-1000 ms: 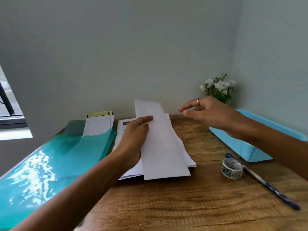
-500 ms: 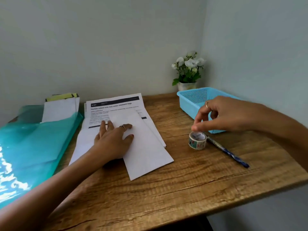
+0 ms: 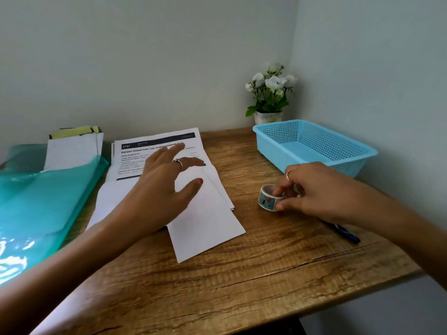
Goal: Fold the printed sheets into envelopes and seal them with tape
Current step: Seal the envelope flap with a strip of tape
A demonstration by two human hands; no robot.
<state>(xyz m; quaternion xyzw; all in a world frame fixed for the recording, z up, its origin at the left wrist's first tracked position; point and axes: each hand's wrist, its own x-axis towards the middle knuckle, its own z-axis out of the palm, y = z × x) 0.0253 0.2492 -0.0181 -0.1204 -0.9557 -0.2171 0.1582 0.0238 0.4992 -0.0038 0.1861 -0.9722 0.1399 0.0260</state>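
Now right hand (image 3: 314,192) around tape roll (image 3: 267,200)

**Where everything sat on the desk**

A stack of printed sheets (image 3: 154,153) lay on the desk (image 3: 242,274) toward its back, left of centre. A folded sheet (image 3: 205,221) lay on top of the stack, its near end reaching past the stack onto the desk. The left hand (image 3: 167,189) was over the stack and the folded sheet. Left of the stack lay a plastic folder (image 3: 36,201), with envelopes (image 3: 72,151) behind it against the wall. Right of the folded sheet stood a tape roll (image 3: 267,200) on the desk, held in the right hand (image 3: 312,192). A basket (image 3: 314,160) sat behind that hand, a potted plant (image 3: 269,97) behind the basket in the corner. A pen (image 3: 346,233) lay beneath the right forearm.
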